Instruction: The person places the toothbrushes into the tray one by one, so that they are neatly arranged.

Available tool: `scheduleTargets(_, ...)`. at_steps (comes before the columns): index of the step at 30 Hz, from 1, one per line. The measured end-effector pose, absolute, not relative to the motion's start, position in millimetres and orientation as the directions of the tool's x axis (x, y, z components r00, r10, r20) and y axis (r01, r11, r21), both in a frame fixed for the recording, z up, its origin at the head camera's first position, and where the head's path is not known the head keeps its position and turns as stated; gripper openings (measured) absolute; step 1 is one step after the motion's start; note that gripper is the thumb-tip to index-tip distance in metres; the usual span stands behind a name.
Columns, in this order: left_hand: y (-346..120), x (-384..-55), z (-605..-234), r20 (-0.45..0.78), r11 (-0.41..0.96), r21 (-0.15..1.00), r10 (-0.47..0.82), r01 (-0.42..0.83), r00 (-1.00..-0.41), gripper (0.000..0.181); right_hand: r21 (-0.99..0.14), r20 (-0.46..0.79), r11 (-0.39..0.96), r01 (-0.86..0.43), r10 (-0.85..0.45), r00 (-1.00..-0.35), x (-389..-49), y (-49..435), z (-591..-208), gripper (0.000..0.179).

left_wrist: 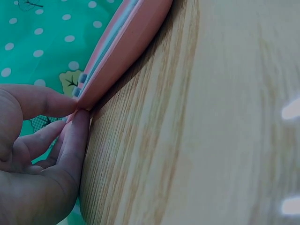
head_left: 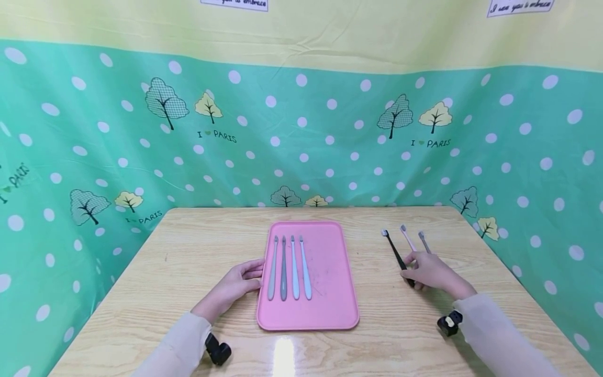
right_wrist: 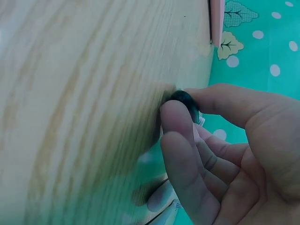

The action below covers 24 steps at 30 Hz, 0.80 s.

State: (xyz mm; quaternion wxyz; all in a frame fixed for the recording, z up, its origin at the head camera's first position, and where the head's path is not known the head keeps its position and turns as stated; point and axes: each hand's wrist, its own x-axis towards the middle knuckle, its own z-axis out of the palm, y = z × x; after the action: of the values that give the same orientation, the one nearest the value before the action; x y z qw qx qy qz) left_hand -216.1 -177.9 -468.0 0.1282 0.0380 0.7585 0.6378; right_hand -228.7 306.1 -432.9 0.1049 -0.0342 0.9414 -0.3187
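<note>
A pink tray (head_left: pixel 330 309) lies in the middle of the table. Several toothbrushes in grey and pale blue, such as one dark grey toothbrush (head_left: pixel 283 272), lie side by side on its left half. My left hand (head_left: pixel 231 288) is at the tray's left edge; in the left wrist view its thumb and a finger pinch the rim of the tray (left_wrist: pixel 126 54). To the right, my right hand (head_left: pixel 431 272) pinches a black toothbrush (head_left: pixel 395 251) near its handle end. A pink toothbrush (head_left: pixel 407 238) and a grey-brown toothbrush (head_left: pixel 425 242) lie just beyond, partly hidden by that hand.
The wooden table (head_left: pixel 198 235) stands against a green polka-dot curtain (head_left: pixel 301 157) behind and at both sides. A black wrist camera (head_left: pixel 218 350) sits on the left sleeve, another wrist camera (head_left: pixel 449 323) on the right.
</note>
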Motion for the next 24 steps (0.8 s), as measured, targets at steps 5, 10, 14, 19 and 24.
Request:
scheduleTargets(5, -177.7, -215.1, -467.1, -0.148, 0.187, 0.976, 0.217, -0.108, -0.965, 0.062, -0.625, -0.182, 0.781, -0.003, -0.15, -0.972, -228.8, 304.3, -432.1, 0.04)
scheduleTargets(10, -177.3, -215.1, -467.0, -0.149, 0.189, 0.976, 0.217, -0.109, -0.965, 0.063, -0.661, -0.203, 0.75, 0.019, -0.154, -0.967, -230.5, 299.4, -432.2, 0.042)
scheduleTargets(14, -177.2, -215.7, -467.8, -0.151, 0.19, 0.976, 0.213, -0.11, -0.965, 0.063, -0.701, -0.2, 0.713, 0.012, -0.18, -0.963, -230.8, 293.9, -431.6, 0.041)
scheduleTargets(19, -177.1, -216.6, -468.9, -0.148, 0.186, 0.977, 0.217, -0.108, -0.965, 0.064, -0.735, -0.188, 0.678, -0.02, -0.233, -0.954, -229.6, 286.3, -430.2, 0.04)
scheduleTargets(24, -177.0, -216.8, -469.3, -0.144, 0.182, 0.978, 0.22, -0.105, -0.965, 0.064, -0.752, -0.193, 0.658, -0.029, -0.262, -0.946, -229.9, 277.3, -428.6, 0.041)
